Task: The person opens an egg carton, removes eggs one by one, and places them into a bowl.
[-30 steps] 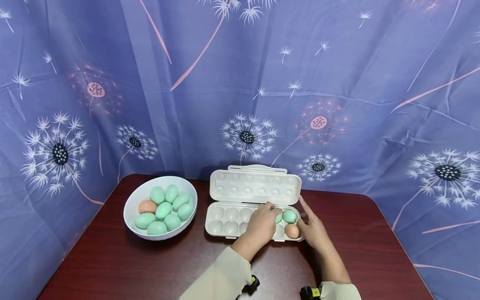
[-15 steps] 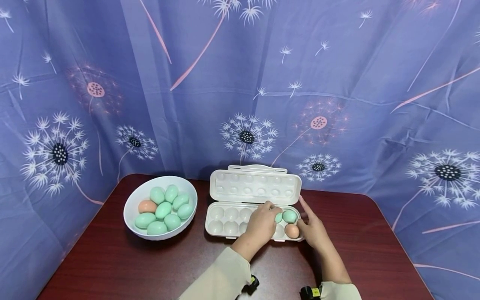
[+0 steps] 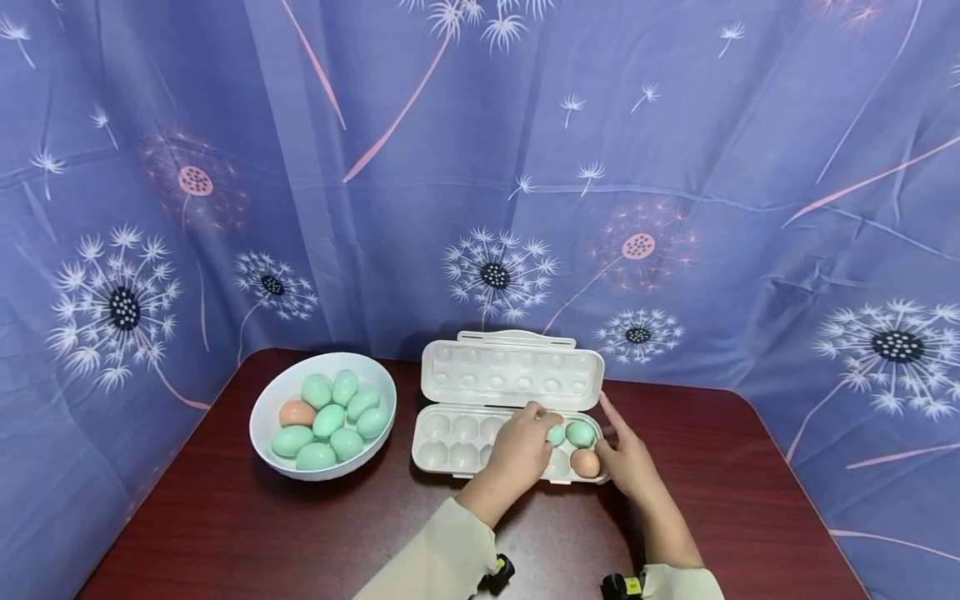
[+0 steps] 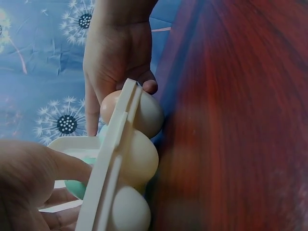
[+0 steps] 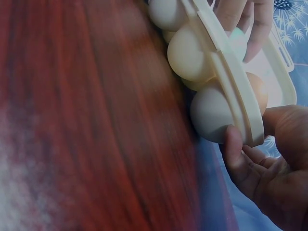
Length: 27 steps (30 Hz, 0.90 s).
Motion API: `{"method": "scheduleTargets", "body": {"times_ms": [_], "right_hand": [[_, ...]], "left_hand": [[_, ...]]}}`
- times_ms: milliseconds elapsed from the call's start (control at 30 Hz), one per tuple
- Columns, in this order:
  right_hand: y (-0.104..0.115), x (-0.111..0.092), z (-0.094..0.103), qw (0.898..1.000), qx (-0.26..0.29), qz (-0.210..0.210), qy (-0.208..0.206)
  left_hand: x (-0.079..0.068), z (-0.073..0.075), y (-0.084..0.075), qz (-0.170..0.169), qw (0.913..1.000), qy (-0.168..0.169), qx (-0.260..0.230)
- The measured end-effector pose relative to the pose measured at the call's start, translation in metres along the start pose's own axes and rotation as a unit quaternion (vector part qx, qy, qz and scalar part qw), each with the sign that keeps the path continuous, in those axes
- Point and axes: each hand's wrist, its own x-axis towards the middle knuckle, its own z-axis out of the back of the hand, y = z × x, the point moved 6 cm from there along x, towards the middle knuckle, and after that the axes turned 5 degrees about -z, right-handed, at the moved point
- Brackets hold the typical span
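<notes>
A white plastic egg carton (image 3: 433, 455) lies with its lid (image 3: 513, 372) tipped back. My left hand (image 3: 517, 442) reaches over the tray and holds a green egg (image 4: 76, 188) between thumb and fingers, in the back row, second from the right end. Beside that egg sits another green egg (image 3: 580, 433) in the back right corner cup. In front of it is a brown egg (image 3: 585, 462). My right hand (image 3: 628, 462) grips the carton's right end; in the right wrist view a fingertip presses the outside of the end cup.
Left of the carton stands a white bowl (image 3: 264, 435) with several green eggs (image 3: 328, 422) and one brown egg (image 3: 297, 413). Both rest on a dark red wooden table (image 3: 315, 533). A blue dandelion-print curtain (image 3: 405, 250) hangs behind the table and along its sides.
My left wrist has shifted very slightly left, with the fingers still at the green egg. The right hand keeps its grip on the carton. The head view has drifted a little.
</notes>
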Motion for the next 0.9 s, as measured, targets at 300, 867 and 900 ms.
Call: {"method": "scheduleTargets", "body": {"times_ms": [300,867,900], "right_hand": [[0.0,0.0,-0.001,1.0,-0.002,0.004,-0.001],[0.0,0.001,0.0,1.0,-0.02,0.006,-0.003],[0.0,0.001,0.0,1.0,-0.02,0.006,-0.002]], "left_hand": [[-0.008,0.017,0.005,0.006,0.9998,-0.018,-0.003],[-0.027,0.052,0.022,0.017,0.9986,-0.049,-0.011],[-0.028,0.054,0.023,0.017,0.9985,-0.051,-0.008]]}}
